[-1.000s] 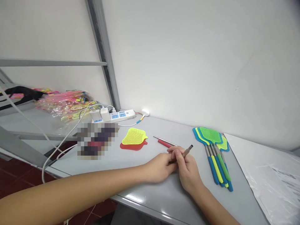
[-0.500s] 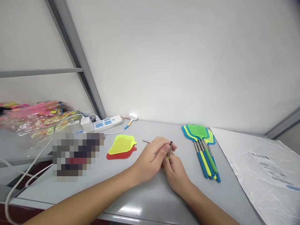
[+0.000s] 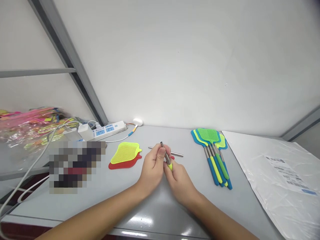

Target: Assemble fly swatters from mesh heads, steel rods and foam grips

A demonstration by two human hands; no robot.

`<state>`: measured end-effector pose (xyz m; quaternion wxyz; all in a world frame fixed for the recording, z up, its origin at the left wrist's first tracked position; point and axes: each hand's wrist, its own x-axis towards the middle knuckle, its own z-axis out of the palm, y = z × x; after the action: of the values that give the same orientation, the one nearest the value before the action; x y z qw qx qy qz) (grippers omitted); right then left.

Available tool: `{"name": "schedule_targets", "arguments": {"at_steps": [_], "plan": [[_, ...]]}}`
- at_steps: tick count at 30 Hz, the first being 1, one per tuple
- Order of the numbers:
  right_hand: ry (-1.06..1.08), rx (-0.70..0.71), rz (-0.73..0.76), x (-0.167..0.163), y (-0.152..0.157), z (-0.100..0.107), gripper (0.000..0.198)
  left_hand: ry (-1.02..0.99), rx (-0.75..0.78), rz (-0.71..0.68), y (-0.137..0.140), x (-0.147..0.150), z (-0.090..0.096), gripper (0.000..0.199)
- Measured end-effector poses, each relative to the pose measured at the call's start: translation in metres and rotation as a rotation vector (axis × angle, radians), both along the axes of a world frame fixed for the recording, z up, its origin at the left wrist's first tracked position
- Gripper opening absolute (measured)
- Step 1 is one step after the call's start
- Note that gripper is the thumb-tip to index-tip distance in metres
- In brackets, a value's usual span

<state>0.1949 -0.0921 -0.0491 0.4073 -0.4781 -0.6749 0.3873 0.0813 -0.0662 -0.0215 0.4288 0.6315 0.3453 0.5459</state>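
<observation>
Both my hands meet at the middle of the table around a fly swatter handle (image 3: 166, 156), a metal tube with a yellow-green grip. My left hand (image 3: 153, 165) is closed on the tube, thumb lying along it. Lower down, my right hand (image 3: 181, 181) wraps the yellow grip, most of which is hidden in the fingers. The tube tilts up, its open end showing. Behind the hands lies a thin metal rod (image 3: 178, 154), partly covered, with a bit of red beside it. To the left, a yellow swatter head (image 3: 126, 153) overlaps a red swatter head (image 3: 122, 165).
Several assembled fly swatters (image 3: 217, 163) lie in a pile at the right, beside a large white plastic package (image 3: 272, 180). A power strip (image 3: 110, 131) with plugs and cables sits back left. Bagged colourful items (image 3: 32, 126) are at far left, near a blurred-out patch. A wall stands behind.
My hands have shifted left in view and the tube now leans left, showing more of its yellow grip. More of the metal rod behind has come into view.
</observation>
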Motion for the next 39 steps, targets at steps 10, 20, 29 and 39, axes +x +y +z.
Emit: {"name": "schedule_targets", "arguments": {"at_steps": [10,20,29,39], "plan": [[-0.045,-0.005,-0.009,0.008,-0.001,0.007,0.024,0.302,0.134,-0.013,0.013,-0.034,0.007,0.035],[-0.313,0.043,-0.096,0.013,0.0,-0.002,0.023,1.143,0.382,0.258,0.047,-0.131,-0.004,0.031],[-0.54,0.209,-0.112,0.015,0.004,-0.01,0.02,1.115,0.307,0.213,0.042,-0.13,-0.016,0.03],[-0.589,0.294,-0.108,0.022,0.007,-0.016,0.015,1.118,0.234,0.336,0.046,-0.135,-0.018,0.029]]}}
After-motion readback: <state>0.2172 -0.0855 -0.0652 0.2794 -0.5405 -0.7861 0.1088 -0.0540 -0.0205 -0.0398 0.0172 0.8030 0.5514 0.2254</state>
